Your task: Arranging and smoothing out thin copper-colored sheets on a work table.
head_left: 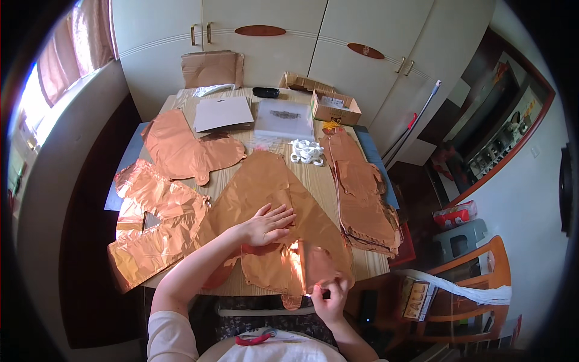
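A large copper-coloured foil balloon point(256, 175), flat and uninflated, lies in front of me at the table's near edge. My left hand point(270, 225) rests on its middle, palm down with fingers stretched out. Its lower part is folded over, with shiny creases. My right hand point(330, 297) is closed in a pinch on the balloon's lower right edge, slightly blurred. On the left are two more flat foil pieces, a smooth one point(187, 148) and a crinkled one point(160, 223). A stack of flat copper foil balloons point(362, 196) lies to the right.
Behind the balloon are white ribbon rolls point(307, 152), clear plastic bags point(283, 123), grey-white card sheets point(223, 114), a black object point(266, 92) and a cardboard box point(336, 108). A red-handled tool point(253, 339) lies on my lap. A wooden chair point(497, 283) holding white string stands right.
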